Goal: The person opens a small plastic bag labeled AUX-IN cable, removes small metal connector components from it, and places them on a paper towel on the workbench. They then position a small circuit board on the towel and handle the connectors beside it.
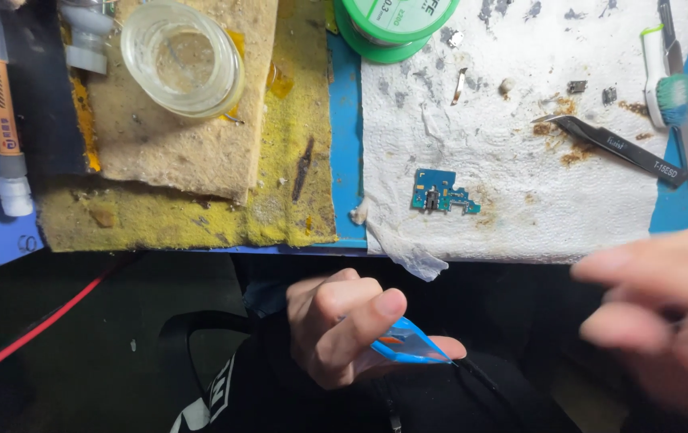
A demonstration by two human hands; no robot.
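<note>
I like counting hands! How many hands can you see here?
2. The left hand is low in the middle, pinching a small blue packet. The right hand is at the lower right, blurred and empty. No other hands show.

A blue bench mat [346, 120] carries a stained paper towel [520, 160] and yellow sponge [288, 184].

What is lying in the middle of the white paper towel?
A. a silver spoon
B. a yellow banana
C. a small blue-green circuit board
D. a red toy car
C: a small blue-green circuit board lies flat on the stained white paper towel, with nothing touching it.
</note>
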